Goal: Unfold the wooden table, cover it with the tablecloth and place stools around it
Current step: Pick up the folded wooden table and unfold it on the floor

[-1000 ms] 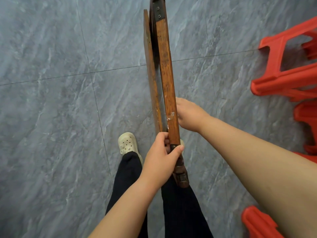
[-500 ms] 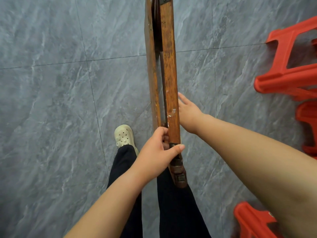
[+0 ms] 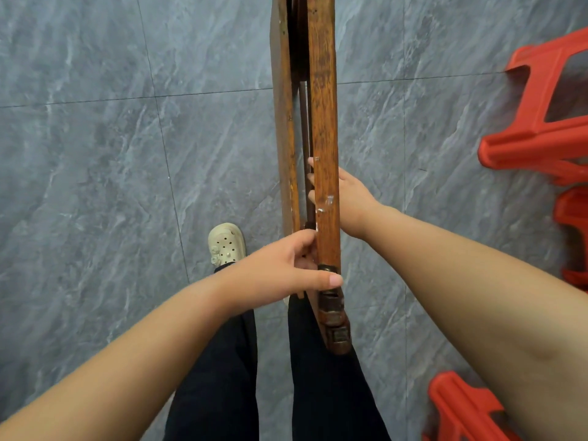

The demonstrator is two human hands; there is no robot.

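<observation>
- Folded wooden table (image 3: 321,122) stands on edge over the grey tile floor (image 3: 95,154), right in front of the legs.
- Left hand (image 3: 283,275) pinches its near end; right hand (image 3: 346,198) wraps the outer slat, fingers hooked into the gap, probably to pry it open.
- Worn, scuffed brown wood; red plastic stools (image 3: 541,122) wait off right.

Grey, seemingly marble-veined floor tiles (image 3: 95,186)

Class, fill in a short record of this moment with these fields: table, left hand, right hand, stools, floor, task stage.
table: folded table, standing on edge, not yet opened
left hand: left hand grips its near end
right hand: right hand, fingers curled around the frame
stools: red stools to the right, apart from the table
floor: grey tiles
task stage: unfolding not done; no tablecloth in view
</observation>
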